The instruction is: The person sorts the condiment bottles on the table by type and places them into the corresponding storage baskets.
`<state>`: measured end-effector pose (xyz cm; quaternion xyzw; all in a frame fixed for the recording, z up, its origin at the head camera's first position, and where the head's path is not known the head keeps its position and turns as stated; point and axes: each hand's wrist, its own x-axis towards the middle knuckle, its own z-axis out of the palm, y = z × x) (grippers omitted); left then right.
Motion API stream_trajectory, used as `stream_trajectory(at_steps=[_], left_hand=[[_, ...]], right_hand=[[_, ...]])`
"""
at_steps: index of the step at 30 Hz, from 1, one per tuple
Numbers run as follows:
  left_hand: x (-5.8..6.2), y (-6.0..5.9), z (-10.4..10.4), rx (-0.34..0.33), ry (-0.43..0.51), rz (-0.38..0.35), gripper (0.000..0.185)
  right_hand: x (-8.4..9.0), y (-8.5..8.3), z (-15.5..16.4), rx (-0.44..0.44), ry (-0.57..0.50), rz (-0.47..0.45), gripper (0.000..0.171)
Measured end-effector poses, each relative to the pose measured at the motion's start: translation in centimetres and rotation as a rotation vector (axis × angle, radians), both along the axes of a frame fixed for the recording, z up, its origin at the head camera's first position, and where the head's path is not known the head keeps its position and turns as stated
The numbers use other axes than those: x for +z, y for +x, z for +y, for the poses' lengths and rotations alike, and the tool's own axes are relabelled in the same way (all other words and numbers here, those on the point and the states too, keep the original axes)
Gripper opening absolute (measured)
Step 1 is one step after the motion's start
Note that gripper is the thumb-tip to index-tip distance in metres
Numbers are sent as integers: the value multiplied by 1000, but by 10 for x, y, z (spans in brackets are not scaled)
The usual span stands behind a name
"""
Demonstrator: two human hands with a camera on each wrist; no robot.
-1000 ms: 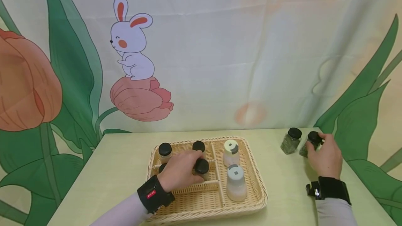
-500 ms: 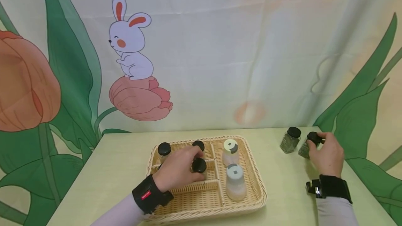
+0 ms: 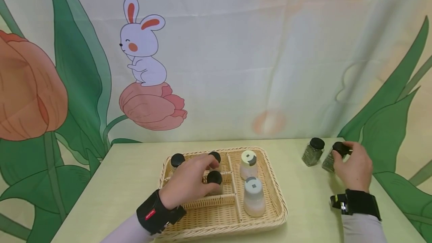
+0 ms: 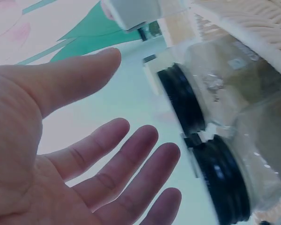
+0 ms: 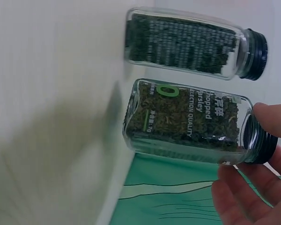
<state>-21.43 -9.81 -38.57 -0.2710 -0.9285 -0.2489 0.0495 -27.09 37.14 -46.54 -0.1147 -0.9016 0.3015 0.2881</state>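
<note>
My left hand (image 3: 187, 181) is over the divided wicker basket (image 3: 285, 213). Its thumb and fingers are spread, apart from a black-lidded glass jar (image 3: 214, 177) in the middle compartment. In the left wrist view, two such lids, a nearer black lid (image 4: 222, 180) and a farther black lid (image 4: 181, 98), lie beyond the fingertips. On the table at the right, my right hand (image 3: 354, 168) pinches the black lid of a chopped parsley jar (image 5: 187, 122) between thumb and fingers. Beside it stands another jar of dried herbs (image 5: 187, 44), untouched.
Two more black-lidded jars, a left jar (image 3: 177, 160) and a right jar (image 3: 215, 156), stand at the basket's back. In its right compartment are a yellow-topped shaker (image 3: 248, 165) and a grey-topped shaker (image 3: 254, 198). A printed cloth (image 3: 216, 66) hangs behind the table.
My left hand's fingers have come off the black-lidded jar in the middle compartment, and the hand has drawn slightly left. My right hand stays at the parsley jar's lid, shifted slightly right.
</note>
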Motion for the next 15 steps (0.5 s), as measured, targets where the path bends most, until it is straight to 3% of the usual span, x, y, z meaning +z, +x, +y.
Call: stream_trajectory(at_steps=[8,15], left_hand=[[7,8,-3,14,81,23,41],[15,18,-8,36,225,35,41]], right_hand=[[23,6,-8,-36,10,63,46],[48,15,-18,-41,18,200,42]])
